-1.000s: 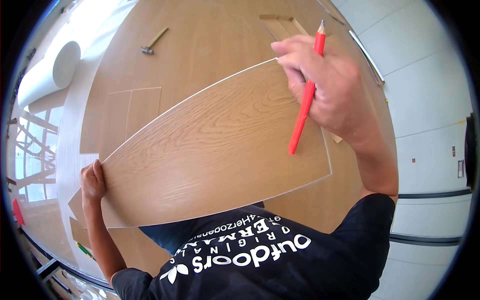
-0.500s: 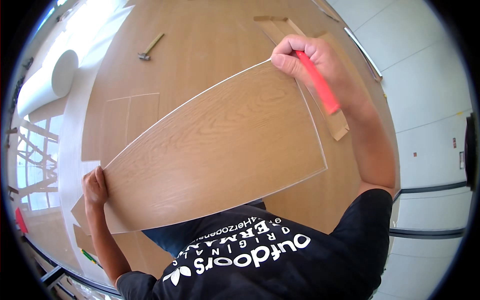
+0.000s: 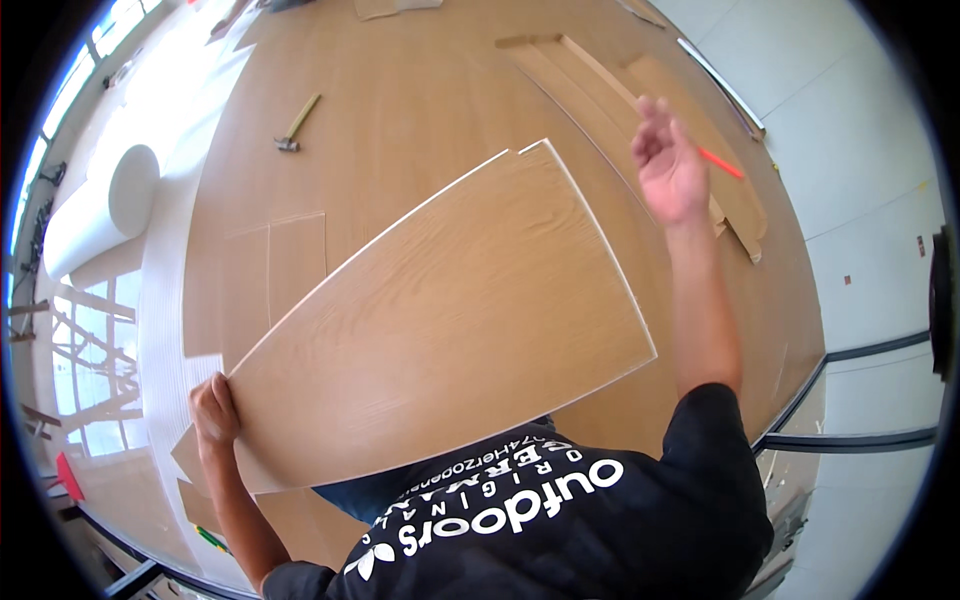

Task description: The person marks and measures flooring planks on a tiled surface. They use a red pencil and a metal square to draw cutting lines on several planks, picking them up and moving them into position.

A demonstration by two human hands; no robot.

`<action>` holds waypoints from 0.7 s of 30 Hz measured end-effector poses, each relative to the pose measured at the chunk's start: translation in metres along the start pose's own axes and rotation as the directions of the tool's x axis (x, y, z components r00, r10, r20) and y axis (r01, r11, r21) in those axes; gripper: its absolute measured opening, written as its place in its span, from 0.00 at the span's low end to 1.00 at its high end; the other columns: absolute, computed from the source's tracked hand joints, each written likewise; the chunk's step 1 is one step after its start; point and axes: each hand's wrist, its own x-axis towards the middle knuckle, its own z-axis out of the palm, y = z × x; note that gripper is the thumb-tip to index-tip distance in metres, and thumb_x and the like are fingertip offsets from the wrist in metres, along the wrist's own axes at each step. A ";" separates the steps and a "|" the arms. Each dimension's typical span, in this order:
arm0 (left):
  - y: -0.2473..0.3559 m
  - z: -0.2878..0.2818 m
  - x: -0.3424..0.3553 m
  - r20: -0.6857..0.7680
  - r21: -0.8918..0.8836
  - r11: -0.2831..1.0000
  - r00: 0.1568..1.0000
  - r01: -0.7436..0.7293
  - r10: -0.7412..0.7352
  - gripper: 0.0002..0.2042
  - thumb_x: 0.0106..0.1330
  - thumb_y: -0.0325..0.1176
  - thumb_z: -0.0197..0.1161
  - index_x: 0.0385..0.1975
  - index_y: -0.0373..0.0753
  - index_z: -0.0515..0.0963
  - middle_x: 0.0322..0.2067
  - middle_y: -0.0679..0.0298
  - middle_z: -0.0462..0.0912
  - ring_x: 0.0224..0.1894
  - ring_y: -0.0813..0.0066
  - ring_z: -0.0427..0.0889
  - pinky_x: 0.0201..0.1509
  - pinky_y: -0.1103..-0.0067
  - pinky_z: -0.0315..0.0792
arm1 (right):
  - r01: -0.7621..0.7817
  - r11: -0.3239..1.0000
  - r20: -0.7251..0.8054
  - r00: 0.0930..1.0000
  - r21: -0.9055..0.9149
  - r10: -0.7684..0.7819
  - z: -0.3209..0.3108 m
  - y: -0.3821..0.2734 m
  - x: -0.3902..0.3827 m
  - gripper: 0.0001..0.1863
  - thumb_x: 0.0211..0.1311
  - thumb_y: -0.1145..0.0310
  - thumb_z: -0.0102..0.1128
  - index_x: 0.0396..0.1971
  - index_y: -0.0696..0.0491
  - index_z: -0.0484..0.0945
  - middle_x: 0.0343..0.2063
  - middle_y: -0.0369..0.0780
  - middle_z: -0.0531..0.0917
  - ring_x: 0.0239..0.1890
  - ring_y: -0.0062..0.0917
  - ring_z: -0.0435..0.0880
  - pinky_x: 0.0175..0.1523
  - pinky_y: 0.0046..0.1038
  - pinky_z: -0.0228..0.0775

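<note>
A wide wood-grain plank (image 3: 440,320) with white edges lies tilted in front of me, its near edge at my lap. My left hand (image 3: 215,412) is closed round its left end. A small notch shows near its far right corner. My right hand (image 3: 672,175) is off the plank, raised to its right with palm showing and fingers apart. Just right of that hand is a slim red tool (image 3: 722,164), its near end by the palm; it looks loose over the cardboard, and its kind is unclear.
A hammer (image 3: 294,130) lies on the wood-look floor (image 3: 400,90). Long folded cardboard (image 3: 600,100) stretches along the right, beside pale tiles (image 3: 850,190). A white foam-like roll (image 3: 125,195) stands left. A red object (image 3: 68,476) and a green item (image 3: 212,540) lie at lower left.
My right hand has let go of the plank's far corner and moved right, its fingers opening. The red tool has left its grasp. My left hand keeps its hold; the view has shifted slightly.
</note>
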 end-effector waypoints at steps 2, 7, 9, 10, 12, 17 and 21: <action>-0.002 0.002 0.001 0.009 -0.002 0.999 0.999 -0.032 0.032 0.25 0.84 0.38 0.43 0.20 0.31 0.66 0.15 0.48 0.64 0.15 0.56 0.61 0.24 0.61 0.57 | -0.227 0.918 0.111 0.973 0.325 0.201 0.005 0.017 -0.040 0.24 0.79 0.48 0.53 0.60 0.52 0.78 0.48 0.41 0.88 0.48 0.26 0.86 0.55 0.32 0.78; -0.002 0.012 0.004 0.118 -0.084 0.996 0.993 0.009 0.000 0.31 0.82 0.52 0.42 0.19 0.31 0.63 0.14 0.50 0.61 0.15 0.55 0.62 0.26 0.60 0.55 | -0.426 0.808 0.459 0.860 0.407 0.223 0.085 -0.005 -0.125 0.48 0.72 0.33 0.58 0.73 0.60 0.64 0.60 0.43 0.83 0.63 0.25 0.81 0.67 0.32 0.72; 0.004 0.007 0.006 0.187 -0.078 0.996 0.982 0.032 -0.016 0.35 0.80 0.60 0.42 0.19 0.31 0.64 0.13 0.51 0.60 0.16 0.58 0.61 0.26 0.60 0.54 | -0.370 0.825 0.479 0.866 0.427 0.141 0.091 -0.025 -0.139 0.47 0.72 0.35 0.60 0.73 0.61 0.64 0.59 0.44 0.83 0.63 0.26 0.80 0.67 0.32 0.71; 0.003 0.008 0.006 0.220 -0.053 0.996 0.974 0.065 -0.052 0.36 0.79 0.62 0.42 0.19 0.31 0.64 0.14 0.52 0.60 0.16 0.60 0.61 0.26 0.60 0.54 | -0.330 0.845 0.523 0.849 0.421 0.072 0.092 -0.034 -0.144 0.47 0.72 0.36 0.61 0.73 0.61 0.63 0.59 0.44 0.83 0.64 0.26 0.79 0.68 0.32 0.71; 0.003 0.009 0.008 0.177 -0.036 0.999 0.984 0.017 -0.011 0.36 0.80 0.61 0.41 0.19 0.31 0.65 0.14 0.51 0.60 0.17 0.60 0.60 0.26 0.59 0.55 | -0.311 0.916 0.518 0.844 0.255 0.143 0.095 -0.062 -0.146 0.45 0.71 0.40 0.64 0.73 0.61 0.65 0.58 0.44 0.83 0.63 0.26 0.79 0.67 0.31 0.71; 0.021 -0.002 0.016 0.170 0.073 0.994 0.983 -0.083 0.070 0.36 0.79 0.61 0.42 0.17 0.32 0.66 0.12 0.50 0.61 0.15 0.55 0.64 0.25 0.59 0.57 | -0.446 0.852 0.516 0.679 -0.275 0.522 0.023 -0.018 -0.138 0.33 0.61 0.58 0.74 0.61 0.63 0.78 0.37 0.33 0.82 0.41 0.19 0.77 0.43 0.27 0.70; 0.106 -0.015 0.051 0.214 0.084 0.978 0.962 -0.193 0.171 0.31 0.77 0.52 0.53 0.15 0.32 0.66 0.13 0.48 0.65 0.15 0.52 0.69 0.24 0.60 0.63 | -0.541 0.839 0.520 0.701 -0.058 0.488 -0.054 0.009 -0.165 0.33 0.56 0.55 0.78 0.56 0.61 0.81 0.36 0.32 0.82 0.41 0.19 0.78 0.42 0.25 0.68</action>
